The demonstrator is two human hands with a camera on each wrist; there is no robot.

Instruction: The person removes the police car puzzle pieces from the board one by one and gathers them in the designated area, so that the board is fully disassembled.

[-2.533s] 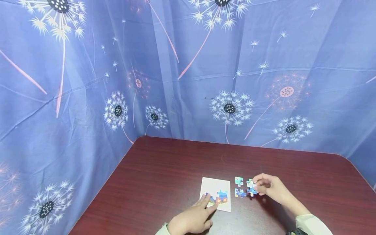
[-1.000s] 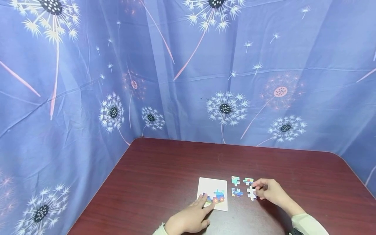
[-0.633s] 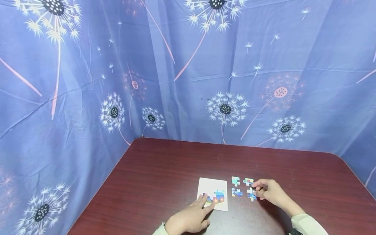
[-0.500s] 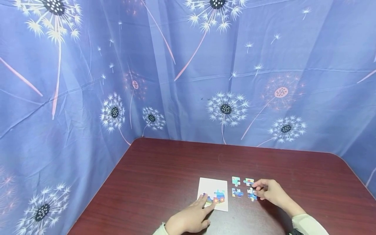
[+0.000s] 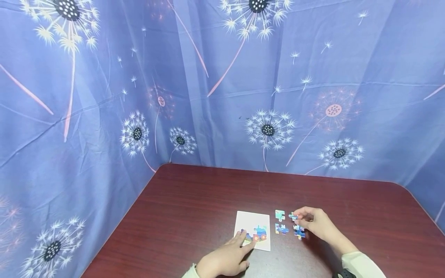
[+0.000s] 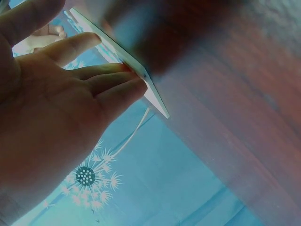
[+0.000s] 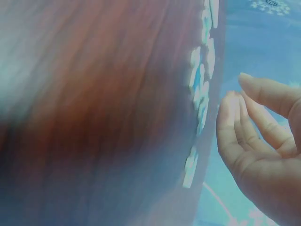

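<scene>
In the head view my left hand lies with straight fingers on a white puzzle board. Joined jigsaw pieces on it show part of a blue vehicle with orange-red wheels, partly hidden by the fingers. My right hand has its bent fingertips right over the upper-right loose jigsaw piece, covering part of it. Below that hand's fingertips lies a blue jigsaw piece. In the right wrist view the fingers are loosely bent beside the row of pieces, with nothing seen between them and the thumb.
Two more loose jigsaw pieces lie between board and right hand: a light green one and a blue one. A dark red wooden table carries everything. Blue curtains with dandelion prints hang behind and to the left.
My right hand has left the lower-right piece and shifted up and left to the upper-right one. These two pieces now lie farther apart. My left hand stays on the board.
</scene>
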